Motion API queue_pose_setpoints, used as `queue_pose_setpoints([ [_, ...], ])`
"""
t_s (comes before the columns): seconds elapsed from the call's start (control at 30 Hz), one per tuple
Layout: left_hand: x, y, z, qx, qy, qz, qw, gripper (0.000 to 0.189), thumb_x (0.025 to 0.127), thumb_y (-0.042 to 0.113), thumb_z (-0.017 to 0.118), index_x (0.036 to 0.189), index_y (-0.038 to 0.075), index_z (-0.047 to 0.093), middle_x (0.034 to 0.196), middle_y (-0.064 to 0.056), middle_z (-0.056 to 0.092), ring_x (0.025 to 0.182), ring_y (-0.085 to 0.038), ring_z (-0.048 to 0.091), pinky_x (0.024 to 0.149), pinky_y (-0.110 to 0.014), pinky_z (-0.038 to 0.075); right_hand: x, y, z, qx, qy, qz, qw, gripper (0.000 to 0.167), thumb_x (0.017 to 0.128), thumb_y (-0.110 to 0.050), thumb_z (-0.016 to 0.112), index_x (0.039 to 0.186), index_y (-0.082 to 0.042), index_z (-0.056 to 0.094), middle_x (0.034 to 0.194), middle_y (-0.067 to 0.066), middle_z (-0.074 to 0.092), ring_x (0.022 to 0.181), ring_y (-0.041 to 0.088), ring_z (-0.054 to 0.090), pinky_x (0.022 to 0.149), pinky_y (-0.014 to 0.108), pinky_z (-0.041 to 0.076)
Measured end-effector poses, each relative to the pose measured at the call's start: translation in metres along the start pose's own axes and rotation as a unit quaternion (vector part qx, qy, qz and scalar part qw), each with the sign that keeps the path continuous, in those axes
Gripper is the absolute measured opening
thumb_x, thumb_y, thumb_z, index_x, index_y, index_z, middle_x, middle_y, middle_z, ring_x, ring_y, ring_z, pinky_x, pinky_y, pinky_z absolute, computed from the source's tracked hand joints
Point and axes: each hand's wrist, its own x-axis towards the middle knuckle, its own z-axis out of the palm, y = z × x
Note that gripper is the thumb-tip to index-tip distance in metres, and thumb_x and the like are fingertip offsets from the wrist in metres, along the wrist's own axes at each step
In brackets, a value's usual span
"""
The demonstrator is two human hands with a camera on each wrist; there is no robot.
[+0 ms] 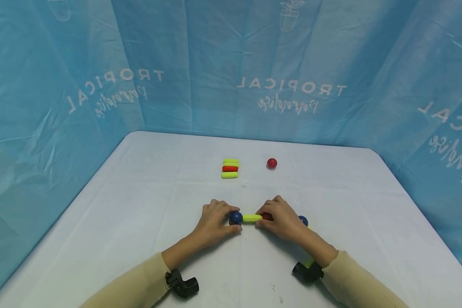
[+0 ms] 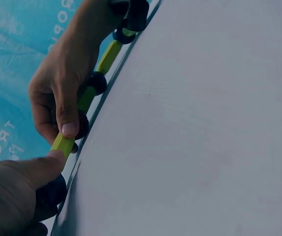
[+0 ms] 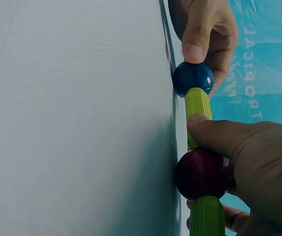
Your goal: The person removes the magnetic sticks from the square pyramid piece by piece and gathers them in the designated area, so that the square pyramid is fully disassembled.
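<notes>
In the head view my left hand (image 1: 214,221) holds a shiny blue ball (image 1: 236,218) between thumb and fingers. A ribbed yellow-green rod (image 1: 251,218) runs from this ball to a dark red ball (image 1: 267,217). My right hand (image 1: 282,219) curls around that red ball, its thumb and fingers pinching the rod's near end. From the red ball's other side a second green rod (image 3: 207,219) extends in the right wrist view. The left wrist view shows the chain continuing past a blue ball (image 2: 98,83) and another rod (image 2: 109,57), partly hidden under my right forearm.
Farther back on the white table (image 1: 158,171) lie several yellow-green rods (image 1: 229,175) and a red rod (image 1: 230,169), side by side. A loose red ball (image 1: 271,163) sits to their right. Blue printed sheeting (image 1: 215,64) surrounds the table's back and sides.
</notes>
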Motion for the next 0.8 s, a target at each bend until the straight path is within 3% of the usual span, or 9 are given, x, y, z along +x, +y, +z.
queue_pose_setpoints([
  [0.23,0.0,0.002,0.001,0.023,0.021,0.012,0.9994,0.039,0.073,0.037,0.078,0.105,0.016,0.068,0.093,0.002,0.064,0.09,-0.014,0.048,0.083,-0.036,0.032,-0.002,0.004,0.001,0.003,0.011,-0.032,0.9994,0.021,0.079,-0.031,0.074,0.097,-0.021,0.072,0.092,-0.009,0.067,0.083,0.008,0.042,0.067,0.021,0.036],
  [0.53,-0.006,0.002,-0.006,0.028,0.015,0.018,0.9993,0.035,0.073,0.035,0.078,0.103,0.018,0.07,0.089,0.005,0.063,0.087,-0.011,0.047,0.08,-0.034,0.031,-0.001,0.003,0.001,0.014,0.001,-0.054,0.9984,0.021,0.08,-0.032,0.073,0.099,-0.021,0.073,0.092,-0.01,0.067,0.084,0.006,0.043,0.071,0.022,0.039],
  [0.8,-0.011,-0.004,-0.014,-0.004,0.012,0.009,0.9999,0.035,0.074,0.033,0.078,0.104,0.017,0.07,0.09,0.005,0.064,0.089,-0.011,0.047,0.082,-0.035,0.031,-0.001,0.002,0.0,0.012,-0.01,-0.063,0.9979,0.021,0.082,-0.032,0.072,0.099,-0.02,0.072,0.093,-0.009,0.067,0.086,0.007,0.044,0.072,0.023,0.04],
])
